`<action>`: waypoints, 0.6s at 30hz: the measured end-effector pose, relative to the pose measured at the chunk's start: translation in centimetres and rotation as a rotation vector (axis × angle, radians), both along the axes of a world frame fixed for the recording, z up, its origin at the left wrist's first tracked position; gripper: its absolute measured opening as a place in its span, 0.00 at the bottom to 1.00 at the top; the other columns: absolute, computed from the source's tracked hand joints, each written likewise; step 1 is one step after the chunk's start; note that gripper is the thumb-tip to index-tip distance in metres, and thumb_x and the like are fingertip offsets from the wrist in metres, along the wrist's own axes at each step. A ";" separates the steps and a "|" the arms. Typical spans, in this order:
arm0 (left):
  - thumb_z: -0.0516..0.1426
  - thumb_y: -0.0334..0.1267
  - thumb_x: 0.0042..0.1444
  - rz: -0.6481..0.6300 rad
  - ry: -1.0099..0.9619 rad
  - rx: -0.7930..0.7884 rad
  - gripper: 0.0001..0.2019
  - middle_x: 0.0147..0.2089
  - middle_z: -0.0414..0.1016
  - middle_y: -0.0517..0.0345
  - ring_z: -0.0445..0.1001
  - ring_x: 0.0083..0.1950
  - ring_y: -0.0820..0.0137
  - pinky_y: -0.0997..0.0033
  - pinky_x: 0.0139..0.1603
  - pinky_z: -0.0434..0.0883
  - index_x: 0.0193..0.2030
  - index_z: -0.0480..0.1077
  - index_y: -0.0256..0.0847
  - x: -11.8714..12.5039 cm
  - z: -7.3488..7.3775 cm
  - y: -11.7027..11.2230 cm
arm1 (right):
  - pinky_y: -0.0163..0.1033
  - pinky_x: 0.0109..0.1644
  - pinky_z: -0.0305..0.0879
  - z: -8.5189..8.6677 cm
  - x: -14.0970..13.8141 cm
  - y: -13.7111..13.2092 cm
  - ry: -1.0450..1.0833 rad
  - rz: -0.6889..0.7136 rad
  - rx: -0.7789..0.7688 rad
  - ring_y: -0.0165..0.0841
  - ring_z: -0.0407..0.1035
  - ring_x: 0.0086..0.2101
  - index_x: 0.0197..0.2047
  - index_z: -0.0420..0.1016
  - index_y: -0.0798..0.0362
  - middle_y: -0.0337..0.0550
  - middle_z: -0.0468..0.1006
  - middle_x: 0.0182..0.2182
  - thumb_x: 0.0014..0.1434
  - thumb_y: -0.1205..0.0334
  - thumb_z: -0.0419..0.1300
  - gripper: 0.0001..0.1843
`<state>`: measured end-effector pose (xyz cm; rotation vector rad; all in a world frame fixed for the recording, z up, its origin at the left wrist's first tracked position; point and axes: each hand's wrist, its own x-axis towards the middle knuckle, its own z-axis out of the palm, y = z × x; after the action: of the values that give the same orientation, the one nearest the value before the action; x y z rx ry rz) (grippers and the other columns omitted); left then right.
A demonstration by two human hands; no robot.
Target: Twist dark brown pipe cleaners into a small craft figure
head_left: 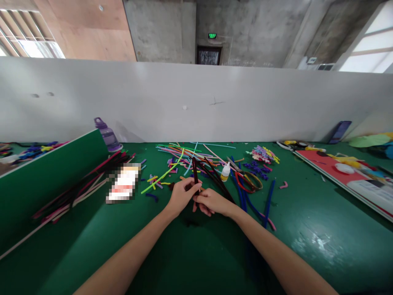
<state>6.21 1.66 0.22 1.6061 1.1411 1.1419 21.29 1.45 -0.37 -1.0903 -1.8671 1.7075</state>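
Above the green table, my left hand and my right hand meet at the centre. Both are closed around a dark brown pipe cleaner, which stands nearly upright between them. A bit of orange shows by the right fingertips; I cannot make out what it is. Loose dark pipe cleaners lie just beyond the right hand. Behind the hands spreads a pile of coloured pipe cleaners. A small glue bottle stands upright to the right, beside red-handled scissors.
Blue pipe cleaners lie right of the scissors, near a heap of pastel twisted pieces. A red-and-white board carries scraps at far right. On the left are a green divider, a purple bottle and a blurred-out white item.
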 end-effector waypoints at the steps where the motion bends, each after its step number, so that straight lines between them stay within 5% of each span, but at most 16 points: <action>1: 0.57 0.42 0.53 0.000 0.000 0.000 0.10 0.23 0.71 0.62 0.69 0.24 0.72 0.77 0.26 0.66 0.35 0.74 0.37 0.0 0.0 0.0 | 0.28 0.16 0.52 0.0 0.0 0.0 0.000 0.001 -0.001 0.22 0.56 0.12 0.27 0.74 0.60 0.33 0.64 0.11 0.60 0.63 0.48 0.17; 18: 0.57 0.42 0.54 -0.010 -0.001 0.011 0.10 0.24 0.72 0.62 0.69 0.26 0.73 0.78 0.27 0.65 0.36 0.74 0.37 -0.1 -0.1 0.0 | 0.28 0.16 0.52 0.1 0.0 -0.1 0.009 -0.003 -0.002 0.22 0.56 0.12 0.27 0.74 0.60 0.33 0.64 0.11 0.61 0.62 0.49 0.18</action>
<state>6.13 1.65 0.15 1.6173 1.1270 1.1441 21.26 1.35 -0.27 -1.0838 -1.8582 1.7102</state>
